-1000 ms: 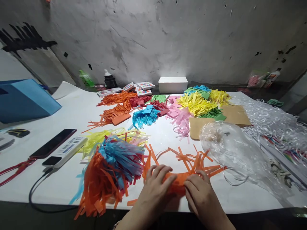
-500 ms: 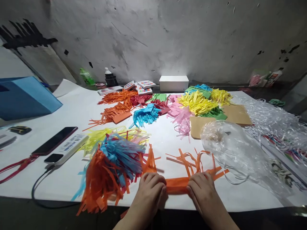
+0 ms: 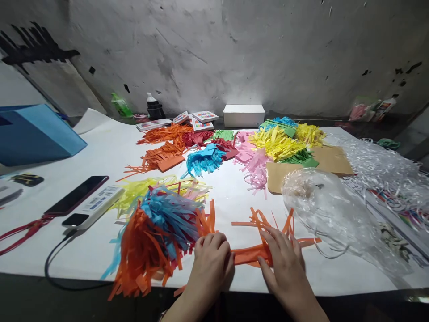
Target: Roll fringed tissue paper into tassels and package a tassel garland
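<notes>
A strip of orange fringed tissue paper (image 3: pixel 247 256) lies across the table's front, its cut strands fanning out behind and to the right. My left hand (image 3: pixel 213 259) is closed around the strip's left end, fingers curled over it. Resting on the right part is my right hand (image 3: pixel 284 264), thumb and fingers spread apart, with the paper under the fingertips. Beside my left hand sits a large pom-pom of blue tissue strands (image 3: pixel 170 214) and orange tissue strands (image 3: pixel 139 259).
Colored fringe bundles, including yellow fringe (image 3: pixel 278 144) and pink fringe (image 3: pixel 256 167), lie farther back. A clear plastic bag (image 3: pixel 328 205) is at right. Left are a phone (image 3: pixel 77 195), a cabled white device (image 3: pixel 97 205) and a blue box (image 3: pixel 40 134). A white box (image 3: pixel 243 117) stands at the back.
My right hand has loosened from its closed grip, its fingers now spread over the strip. The strip looks narrower and slightly tilted. My left hand keeps its hold, shifted slightly.
</notes>
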The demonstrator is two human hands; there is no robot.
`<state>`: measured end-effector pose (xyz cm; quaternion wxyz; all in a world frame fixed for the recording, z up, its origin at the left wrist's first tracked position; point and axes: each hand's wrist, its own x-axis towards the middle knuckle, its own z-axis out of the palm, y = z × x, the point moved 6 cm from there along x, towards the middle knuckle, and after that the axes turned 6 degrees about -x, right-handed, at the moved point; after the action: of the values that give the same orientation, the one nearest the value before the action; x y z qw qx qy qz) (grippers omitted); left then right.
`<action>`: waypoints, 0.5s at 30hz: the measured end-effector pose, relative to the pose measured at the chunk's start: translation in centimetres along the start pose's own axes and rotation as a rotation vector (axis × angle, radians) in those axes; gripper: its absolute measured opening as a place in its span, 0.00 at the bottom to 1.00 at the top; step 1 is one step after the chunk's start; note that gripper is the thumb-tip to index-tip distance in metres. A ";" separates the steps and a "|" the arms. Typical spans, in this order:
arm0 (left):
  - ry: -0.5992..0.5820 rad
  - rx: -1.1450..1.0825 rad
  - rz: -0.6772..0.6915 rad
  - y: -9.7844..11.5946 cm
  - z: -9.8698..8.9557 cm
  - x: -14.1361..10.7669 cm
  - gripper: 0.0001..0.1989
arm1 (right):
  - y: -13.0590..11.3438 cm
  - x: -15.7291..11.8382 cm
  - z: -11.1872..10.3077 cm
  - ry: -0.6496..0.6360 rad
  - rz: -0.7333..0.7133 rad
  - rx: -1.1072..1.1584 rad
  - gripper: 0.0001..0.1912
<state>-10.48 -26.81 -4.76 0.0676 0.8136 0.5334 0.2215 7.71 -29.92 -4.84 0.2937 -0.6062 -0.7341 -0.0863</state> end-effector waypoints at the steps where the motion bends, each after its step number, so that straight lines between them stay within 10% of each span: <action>1: -0.005 -0.003 0.008 0.0 0.0 0.0 0.04 | 0.0 -0.1 0.1 0.006 0.005 -0.011 0.23; 8: -0.026 -0.039 0.048 -0.1 -0.7 0.0 0.07 | 0.7 0.3 -0.5 0.063 0.045 -0.253 0.28; 15: -0.010 -0.029 0.079 -0.2 -0.6 -0.1 0.06 | 9.0 -0.5 -5.0 0.079 0.257 -0.585 0.21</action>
<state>-10.90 -26.87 -4.30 0.0731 0.8340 0.4972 0.2278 17.85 -30.54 -3.08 0.1435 -0.7487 -0.5837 -0.2795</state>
